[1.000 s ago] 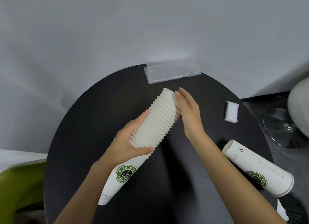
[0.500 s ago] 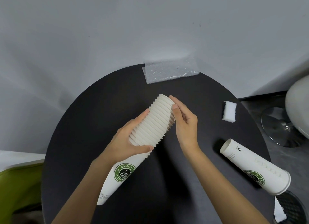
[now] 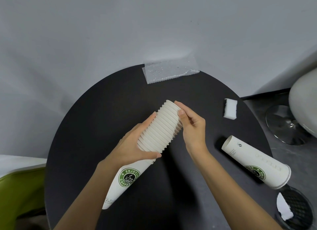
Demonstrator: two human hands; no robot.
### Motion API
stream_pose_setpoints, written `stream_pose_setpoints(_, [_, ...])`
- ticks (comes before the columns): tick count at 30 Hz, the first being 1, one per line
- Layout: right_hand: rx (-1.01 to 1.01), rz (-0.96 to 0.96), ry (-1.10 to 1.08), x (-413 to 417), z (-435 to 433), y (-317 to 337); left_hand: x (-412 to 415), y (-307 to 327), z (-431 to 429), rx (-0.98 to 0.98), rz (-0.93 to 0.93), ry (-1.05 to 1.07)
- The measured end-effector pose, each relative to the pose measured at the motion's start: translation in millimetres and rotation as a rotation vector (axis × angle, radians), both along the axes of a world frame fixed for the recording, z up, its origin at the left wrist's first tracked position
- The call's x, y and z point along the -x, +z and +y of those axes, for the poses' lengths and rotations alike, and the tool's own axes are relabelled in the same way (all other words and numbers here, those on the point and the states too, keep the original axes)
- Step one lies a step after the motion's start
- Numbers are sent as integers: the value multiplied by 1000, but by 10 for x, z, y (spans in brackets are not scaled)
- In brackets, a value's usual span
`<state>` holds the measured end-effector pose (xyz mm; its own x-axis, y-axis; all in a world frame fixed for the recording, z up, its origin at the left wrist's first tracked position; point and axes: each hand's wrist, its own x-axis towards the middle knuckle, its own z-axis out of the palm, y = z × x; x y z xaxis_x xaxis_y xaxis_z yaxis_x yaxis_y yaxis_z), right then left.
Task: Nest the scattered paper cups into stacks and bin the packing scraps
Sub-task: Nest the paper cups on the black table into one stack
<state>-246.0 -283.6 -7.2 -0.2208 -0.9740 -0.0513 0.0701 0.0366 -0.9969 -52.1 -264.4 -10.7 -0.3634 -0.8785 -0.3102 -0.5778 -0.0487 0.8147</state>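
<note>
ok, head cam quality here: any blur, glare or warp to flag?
Head view: no motion blur, the logo on the stack reads clean; wide-angle warp bows the table rim; light is soft, with only a short shadow left of the lying cups; the bubble wrap washes into the wall.

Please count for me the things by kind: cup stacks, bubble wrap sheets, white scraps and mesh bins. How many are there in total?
cup stacks: 2
bubble wrap sheet: 1
white scraps: 2
mesh bin: 1
Total: 6
</note>
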Motion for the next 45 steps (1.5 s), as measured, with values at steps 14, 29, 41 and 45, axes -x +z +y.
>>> stream_pose_setpoints(14, [-16,38,-206,819,594,202,336,132,331,3,37,-57])
stream_pose_setpoints(29, [-143,224,-542,2018,1625,-25,609,186,865,-14,49,-86])
stream_pose_setpoints(41, [-328,286,-564,2276,1777,-381,791,125,1176,-15,44,-67])
stream_pose_setpoints(45, [-324,256,-568,2282,1759,-446,786,124,1239,-20,34,-47])
